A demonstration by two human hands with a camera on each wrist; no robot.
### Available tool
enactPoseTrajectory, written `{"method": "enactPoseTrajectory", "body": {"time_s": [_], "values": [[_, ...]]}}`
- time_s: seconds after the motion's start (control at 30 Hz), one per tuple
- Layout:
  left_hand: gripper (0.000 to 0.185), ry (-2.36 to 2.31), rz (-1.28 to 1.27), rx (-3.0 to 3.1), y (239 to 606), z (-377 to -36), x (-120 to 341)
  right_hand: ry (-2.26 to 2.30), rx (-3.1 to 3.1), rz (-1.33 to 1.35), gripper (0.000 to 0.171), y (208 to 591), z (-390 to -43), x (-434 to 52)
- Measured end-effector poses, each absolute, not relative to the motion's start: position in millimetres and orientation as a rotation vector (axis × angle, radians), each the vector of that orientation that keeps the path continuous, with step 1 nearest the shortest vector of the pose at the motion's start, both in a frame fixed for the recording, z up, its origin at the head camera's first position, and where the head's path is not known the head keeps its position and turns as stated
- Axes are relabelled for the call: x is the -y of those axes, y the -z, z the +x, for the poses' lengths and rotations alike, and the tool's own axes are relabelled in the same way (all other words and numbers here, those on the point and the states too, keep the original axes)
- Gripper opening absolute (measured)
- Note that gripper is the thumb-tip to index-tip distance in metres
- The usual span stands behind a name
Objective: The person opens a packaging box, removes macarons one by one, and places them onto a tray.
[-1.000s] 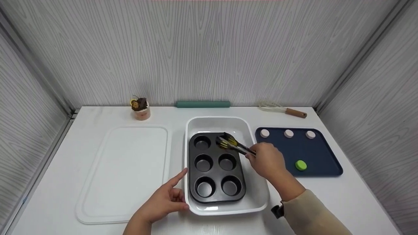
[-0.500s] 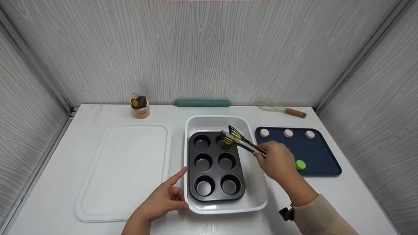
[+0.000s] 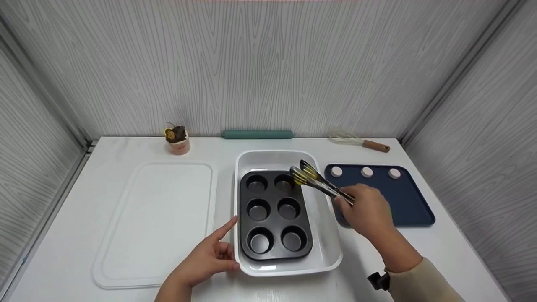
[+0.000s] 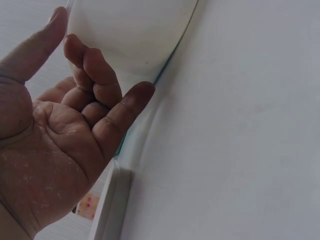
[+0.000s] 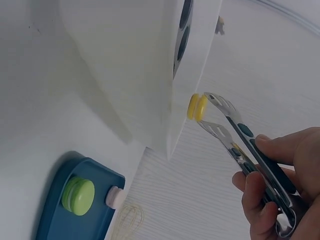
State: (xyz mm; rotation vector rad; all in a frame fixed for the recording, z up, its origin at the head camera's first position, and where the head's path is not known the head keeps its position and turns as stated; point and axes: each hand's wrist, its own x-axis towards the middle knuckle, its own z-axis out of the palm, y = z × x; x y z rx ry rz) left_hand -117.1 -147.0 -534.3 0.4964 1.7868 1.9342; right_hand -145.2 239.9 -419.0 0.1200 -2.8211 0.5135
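**Tongs holding yellow macaron over white baking dish**

Hands first, nearest the viewer. The left hand (image 3: 205, 262) rests on the white table (image 3: 67, 251) at the 8 o'clock corner of the white baking dish (image 3: 329, 251); its index finger is extended along the dish wall, its other fingers are loosely curled, and it holds nothing. The right hand (image 3: 367, 209) lies at 3 o'clock of the dish, fingers and thumb wrapped round the handles of the metal tongs (image 3: 323, 184). The tong tips are squeezed onto a yellow macaron (image 5: 196, 107), which is clear of the surface and hangs over the dish's right edge, near its 1 o'clock corner.

Inside the dish lies a black six-cup muffin tin (image 3: 275, 214); every cup visible in the head view is bare. To 9 o'clock of the dish lies a white tray (image 3: 155, 222).

At 3 o'clock of the dish lies a dark blue tray (image 3: 413, 205), partly covered by the right hand. Three pink macarons (image 3: 366, 172) sit in a row along its far edge. The right wrist view shows a green macaron (image 5: 78, 196) also on it.

Along the back wall, left to right: a small potted ornament (image 3: 177, 140), a teal rolling pin (image 3: 257, 134), and a whisk (image 3: 361, 141) with a wooden handle.
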Motion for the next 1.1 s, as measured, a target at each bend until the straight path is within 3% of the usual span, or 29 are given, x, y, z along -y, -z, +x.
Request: {"method": "enactPoseTrajectory", "body": {"time_s": [0.77,1.1], "values": [[0.115,-1.907,0.54,-1.813,537,-117,150,-0.434,2.687,0.051,0.031,395,-109,-317],[0.115,-1.899,0.56,-1.8,536,-118,148,-0.389,2.637,-0.101,0.03,398,-90,-367]]}}
